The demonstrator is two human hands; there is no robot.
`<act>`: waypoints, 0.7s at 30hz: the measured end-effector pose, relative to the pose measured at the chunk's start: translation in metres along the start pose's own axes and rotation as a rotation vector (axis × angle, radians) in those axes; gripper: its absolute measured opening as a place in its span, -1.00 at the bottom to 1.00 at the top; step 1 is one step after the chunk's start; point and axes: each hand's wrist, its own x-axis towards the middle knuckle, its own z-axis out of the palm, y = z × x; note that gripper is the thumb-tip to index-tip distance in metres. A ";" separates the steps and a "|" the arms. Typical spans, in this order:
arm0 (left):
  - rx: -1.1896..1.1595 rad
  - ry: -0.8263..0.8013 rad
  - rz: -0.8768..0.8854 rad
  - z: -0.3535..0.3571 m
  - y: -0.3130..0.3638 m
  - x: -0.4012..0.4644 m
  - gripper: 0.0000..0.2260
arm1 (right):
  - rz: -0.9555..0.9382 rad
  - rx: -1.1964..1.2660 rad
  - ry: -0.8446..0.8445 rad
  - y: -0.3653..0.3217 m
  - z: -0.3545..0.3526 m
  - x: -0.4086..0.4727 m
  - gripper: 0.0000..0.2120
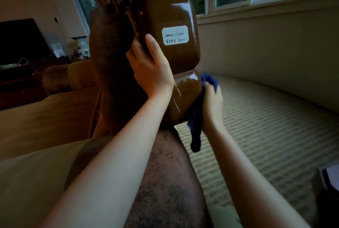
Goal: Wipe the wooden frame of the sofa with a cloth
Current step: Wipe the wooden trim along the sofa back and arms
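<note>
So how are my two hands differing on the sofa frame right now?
The left hand grips the wooden frame bare, higher up, just left of the white label. The right hand sits lower, holding a blue cloth against the frame's lower right edge. Both are in contact with the frame.

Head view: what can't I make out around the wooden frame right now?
- White label on the wooden frame: handwriting too small to read.
- Left hand: fingertips hidden behind the frame's edge.
- Blue cloth: contact patch hidden by the right hand.
- Frame top: cut off by the upper edge.
</note>
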 end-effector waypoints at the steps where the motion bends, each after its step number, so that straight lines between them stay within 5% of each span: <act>1: 0.005 0.001 -0.001 0.000 -0.001 -0.001 -0.52 | -0.016 0.094 0.039 0.003 -0.001 -0.021 -0.80; 3: 0.033 0.008 -0.009 -0.001 0.000 -0.003 -0.57 | -0.145 0.257 0.023 -0.004 0.000 -0.065 -0.65; 6: 0.008 -0.035 -0.055 -0.007 0.003 0.003 -0.62 | -0.461 0.078 0.013 -0.018 0.001 -0.066 -0.61; 8: -0.153 -0.133 -0.105 -0.019 -0.005 0.010 -0.59 | -0.443 0.034 0.008 -0.025 0.000 -0.038 -0.62; 12: -0.351 -0.283 -0.171 -0.052 -0.045 -0.013 -0.50 | -0.101 0.175 0.120 -0.034 -0.005 -0.006 -0.57; 17: -0.426 -0.342 -0.207 -0.055 -0.073 -0.017 -0.57 | -0.736 -0.262 0.011 -0.045 0.010 -0.053 -0.67; 21: -0.478 -0.369 -0.223 -0.068 -0.083 -0.014 -0.62 | -0.594 -0.238 0.121 -0.056 0.011 -0.024 -0.69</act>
